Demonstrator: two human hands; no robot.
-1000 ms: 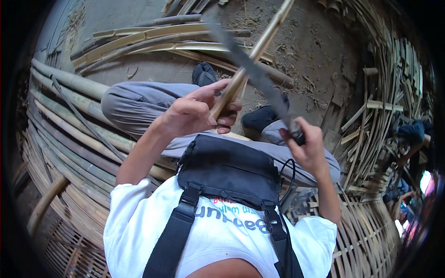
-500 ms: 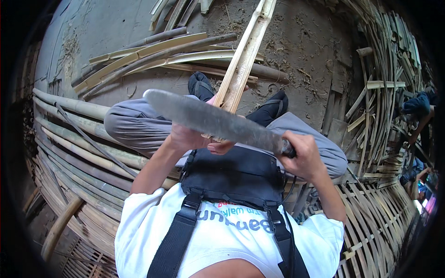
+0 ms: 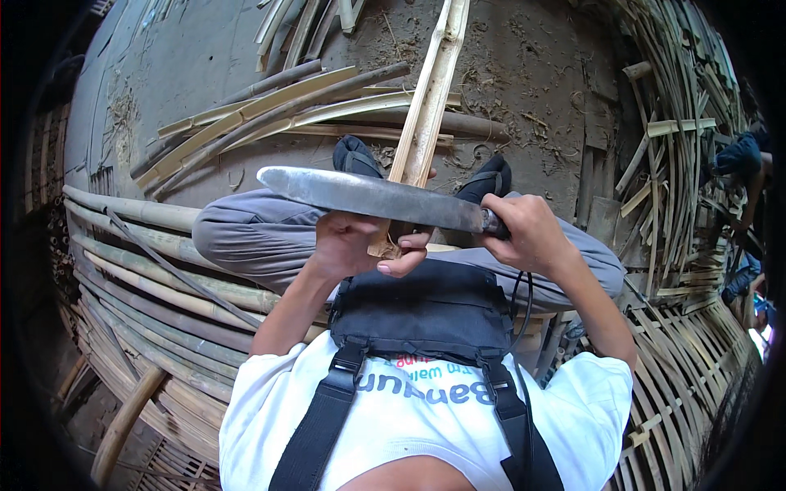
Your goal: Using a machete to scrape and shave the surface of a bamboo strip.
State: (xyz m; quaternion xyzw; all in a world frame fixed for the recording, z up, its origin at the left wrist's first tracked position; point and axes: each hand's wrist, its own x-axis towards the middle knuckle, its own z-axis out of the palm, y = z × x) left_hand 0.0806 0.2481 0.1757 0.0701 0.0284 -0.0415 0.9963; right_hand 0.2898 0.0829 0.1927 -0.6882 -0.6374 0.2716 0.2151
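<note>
My right hand (image 3: 524,233) grips the dark handle of a large machete (image 3: 368,196). Its broad grey blade points left and lies across a split bamboo length (image 3: 427,106), hiding part of it; whether the edge touches the bamboo I cannot tell. Around the bamboo's near end my left hand (image 3: 356,243) is closed, just on the near side of the blade. The bamboo's hollow inner face is turned up, and its far end runs out past the top of the view. Both hands are above my crossed legs, in front of a black pouch (image 3: 422,307) on my chest.
Split bamboo pieces (image 3: 270,106) lie on the floor beyond my feet. Long bamboo poles (image 3: 155,245) are stacked at the left. Thin strips (image 3: 704,74) pile up at the right, above a woven slatted panel (image 3: 688,385). Part of another person (image 3: 741,155) shows at the far right.
The machete has turned to lie more level across the bamboo, its handle higher and slightly left. My right hand rose with it. My left hand still grips the bamboo's near end.
</note>
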